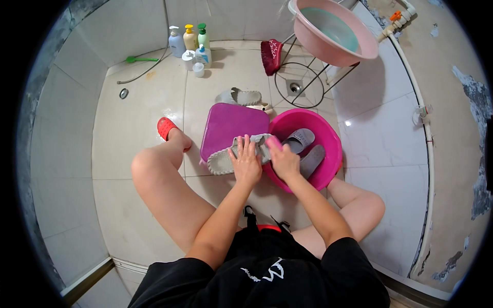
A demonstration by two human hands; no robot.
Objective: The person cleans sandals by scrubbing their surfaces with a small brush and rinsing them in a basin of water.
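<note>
A grey slipper (221, 162) with a braided-looking edge lies across the front of a purple stool (233, 123). My left hand (246, 165) holds it, fingers stretched over its strap. My right hand (284, 163) is closed around a pink brush (275, 143) at the slipper's right end; the bristles are hidden. Just right of the stool stands a bright pink basin (331, 136), with two more grey slippers, one (300, 139) behind the other (311, 161), inside it.
Further grey slippers (239, 96) lie behind the stool. Several pump bottles (190, 40) stand by the back wall, near a green brush (141, 59) and a hose (165, 31). A pale pink basin (367, 46) rests on a metal stand (323, 92) above a floor drain (294, 88).
</note>
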